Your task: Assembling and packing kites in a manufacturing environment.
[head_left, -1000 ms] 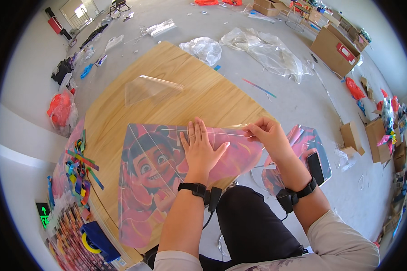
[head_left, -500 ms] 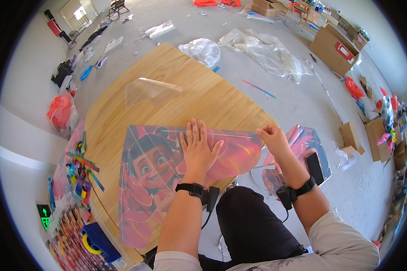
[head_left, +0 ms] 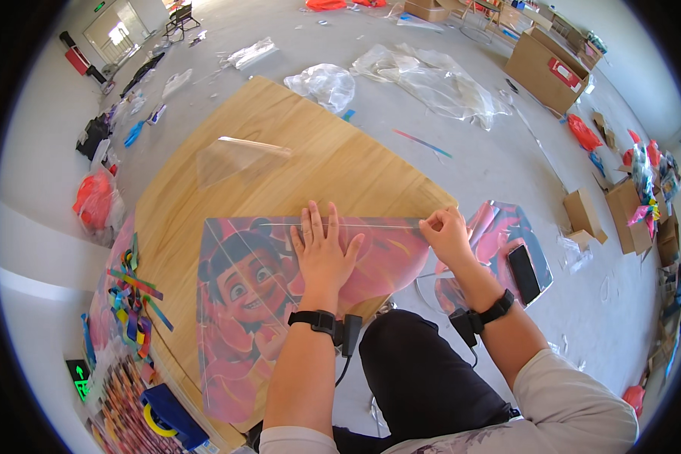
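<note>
A printed kite sail (head_left: 238, 310) with a pink and red cartoon figure is spread over the wooden table's near part. My left hand (head_left: 324, 253) lies flat on it, fingers spread, pressing near its upper edge. Along that edge runs a thin white rod (head_left: 386, 226). My right hand (head_left: 445, 236) is at the sail's right corner, thumb and forefinger pinched at the rod's end. The fingertips cover the exact grip.
The wooden table (head_left: 310, 144) carries a clear plastic piece (head_left: 242, 155). Colourful ribbons (head_left: 136, 303) and a blue tape dispenser (head_left: 172, 416) are on the left. A phone (head_left: 523, 274) rests on another printed sheet (head_left: 495, 227) at right. Plastic film (head_left: 431, 83) and cardboard boxes (head_left: 546, 72) litter the floor.
My right hand's pinch has shifted slightly left along the sail's upper edge. More of the white rod shows left of my left hand, which stays flat. The whole view has shifted a little.
</note>
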